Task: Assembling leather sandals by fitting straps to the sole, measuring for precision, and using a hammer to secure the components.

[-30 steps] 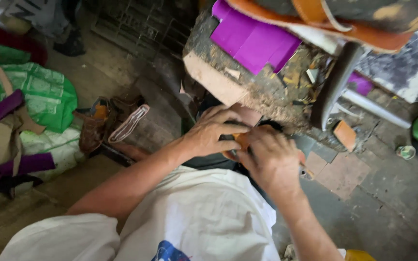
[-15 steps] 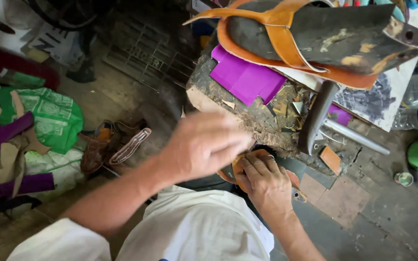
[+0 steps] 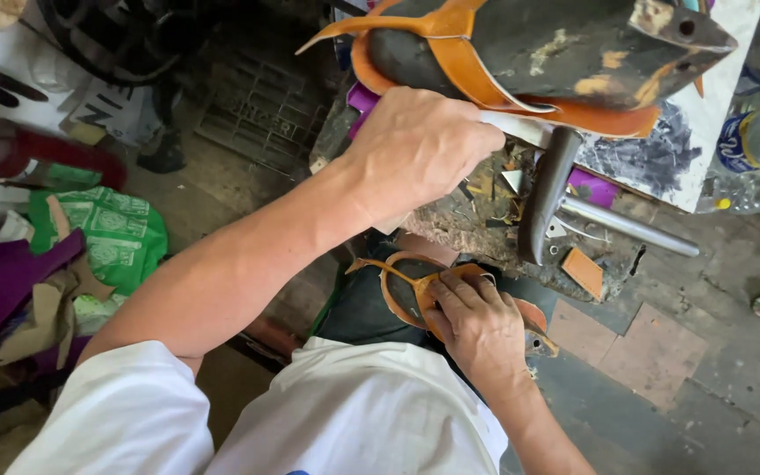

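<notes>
We see our right hand [image 3: 477,321] pressed flat, fingers spread, on an orange sandal [image 3: 415,286] that lies across our lap, just below the near edge of the wooden block [image 3: 477,220]. The sandal's long axis runs from upper left to lower right in the view; its narrow strap tip points to the upper left, and the far end shows past the right hand at the lower right. The hand covers the middle of the sandal, so we cannot tell whether any finger hooks under a strap.

Our left hand [image 3: 415,145] is raised over the far left corner of the block, fingers curled closed around a pale, thin tool [image 3: 521,127] whose end sticks out to the right of the knuckles. What the tool is, we cannot tell.

Above that hand a second orange sandal [image 3: 529,53] sits sole-up on a metal stand [image 3: 547,189], its long axis left to right, with a strap tip pointing left. A purple sheet [image 3: 362,98] shows just behind the left hand. A green bag [image 3: 107,233] lies on the floor, well apart to the left.
</notes>
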